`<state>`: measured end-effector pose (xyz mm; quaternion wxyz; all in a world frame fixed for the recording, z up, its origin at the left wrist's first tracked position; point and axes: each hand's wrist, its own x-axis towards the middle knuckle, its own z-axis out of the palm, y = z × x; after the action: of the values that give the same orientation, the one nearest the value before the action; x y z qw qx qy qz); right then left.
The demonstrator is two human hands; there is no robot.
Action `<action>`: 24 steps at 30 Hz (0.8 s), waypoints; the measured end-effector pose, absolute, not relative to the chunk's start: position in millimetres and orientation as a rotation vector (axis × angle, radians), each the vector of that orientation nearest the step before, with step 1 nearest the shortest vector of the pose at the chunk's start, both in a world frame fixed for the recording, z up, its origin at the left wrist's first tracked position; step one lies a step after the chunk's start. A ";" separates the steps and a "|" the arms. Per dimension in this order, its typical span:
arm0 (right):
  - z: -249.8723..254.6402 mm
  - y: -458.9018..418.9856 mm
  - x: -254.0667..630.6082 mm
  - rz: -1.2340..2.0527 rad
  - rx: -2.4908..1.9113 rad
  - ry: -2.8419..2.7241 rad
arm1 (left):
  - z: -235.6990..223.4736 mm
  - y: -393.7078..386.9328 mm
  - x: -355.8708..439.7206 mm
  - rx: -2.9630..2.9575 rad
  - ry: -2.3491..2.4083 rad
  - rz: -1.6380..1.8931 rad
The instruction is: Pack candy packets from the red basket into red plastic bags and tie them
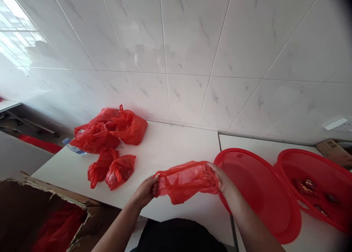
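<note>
A thin red plastic bag (187, 180) is stretched sideways between my two hands, just above the white table near its front edge. My left hand (148, 189) is closed on the bag's left end, fingers curled round it. At the other end my right hand (220, 178) grips the bag, its fingers partly hidden behind the plastic. The bag looks thin and partly see-through, and I cannot make out anything inside it. Close by on the right stands a large red plastic basket (255, 186), with my right forearm over its near side.
Several filled red bags (132, 127) sit at the table's left, beside a plastic bottle (74, 146). A second red basket (327, 182) holds a few small packets. Lower left, an open cardboard box (16, 204) contains red plastic. A tiled wall (187, 98) runs behind the tables.
</note>
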<state>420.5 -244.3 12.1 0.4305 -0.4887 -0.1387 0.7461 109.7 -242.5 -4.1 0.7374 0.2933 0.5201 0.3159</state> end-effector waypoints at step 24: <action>-58.8 -406.2 445.8 1.484 -1.189 0.504 | 17.3 -202.7 146.0 0.183 1.145 1.063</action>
<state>445.8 -406.2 -58.8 0.5540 -0.5030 0.2133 0.6282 146.0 -202.7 17.3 0.7061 0.0825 0.5154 0.4785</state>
